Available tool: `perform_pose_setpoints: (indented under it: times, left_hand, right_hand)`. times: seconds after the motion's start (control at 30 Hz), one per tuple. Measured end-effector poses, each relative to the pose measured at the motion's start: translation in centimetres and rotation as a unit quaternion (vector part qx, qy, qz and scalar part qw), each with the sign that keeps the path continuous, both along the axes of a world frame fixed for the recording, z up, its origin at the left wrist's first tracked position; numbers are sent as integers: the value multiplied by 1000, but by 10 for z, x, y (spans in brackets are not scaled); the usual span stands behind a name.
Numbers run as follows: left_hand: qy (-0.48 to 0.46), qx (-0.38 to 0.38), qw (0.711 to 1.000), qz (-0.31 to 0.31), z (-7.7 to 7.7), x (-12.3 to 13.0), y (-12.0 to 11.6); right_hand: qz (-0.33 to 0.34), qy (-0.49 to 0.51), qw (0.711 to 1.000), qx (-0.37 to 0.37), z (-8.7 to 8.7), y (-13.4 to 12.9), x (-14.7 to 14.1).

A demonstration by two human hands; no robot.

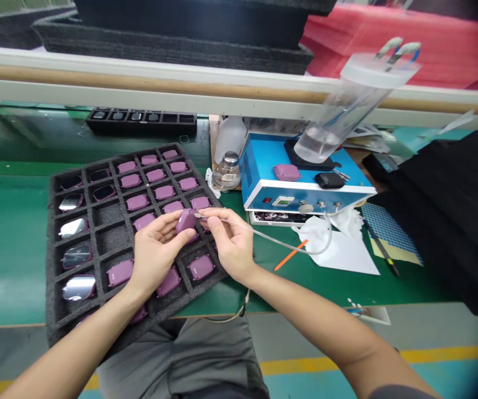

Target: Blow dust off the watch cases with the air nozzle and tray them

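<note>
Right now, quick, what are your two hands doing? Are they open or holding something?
Left hand: closed, holding a purple plastic case.
Right hand: closed, pinching a thin clear tube.

Bare hands [155, 255] and forearms [317, 316]; grey trousers [205, 354]; a dark sleeve edge [396, 393].

Ahead of the grip, a blue bench unit [288, 180] and a glass bottle [227, 173] block the way; to the right, a thin plastic tube [280, 239] loops across the green bench [259, 277]; the ridged foam tray [50, 266] lies beneath and left.
</note>
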State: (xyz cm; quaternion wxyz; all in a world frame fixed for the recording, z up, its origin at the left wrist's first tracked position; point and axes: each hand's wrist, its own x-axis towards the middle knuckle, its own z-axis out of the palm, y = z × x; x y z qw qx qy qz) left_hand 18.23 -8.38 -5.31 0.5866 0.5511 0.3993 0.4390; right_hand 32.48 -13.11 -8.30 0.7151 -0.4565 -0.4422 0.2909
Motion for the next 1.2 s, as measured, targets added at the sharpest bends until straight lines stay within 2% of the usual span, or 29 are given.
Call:
perform_pose_setpoints:
  times: [1.2]
  left_hand:
    - [-1,11,1000,-1,-2,0,2]
  right_hand:
    - [12,16,1000,11,-2,0,0]
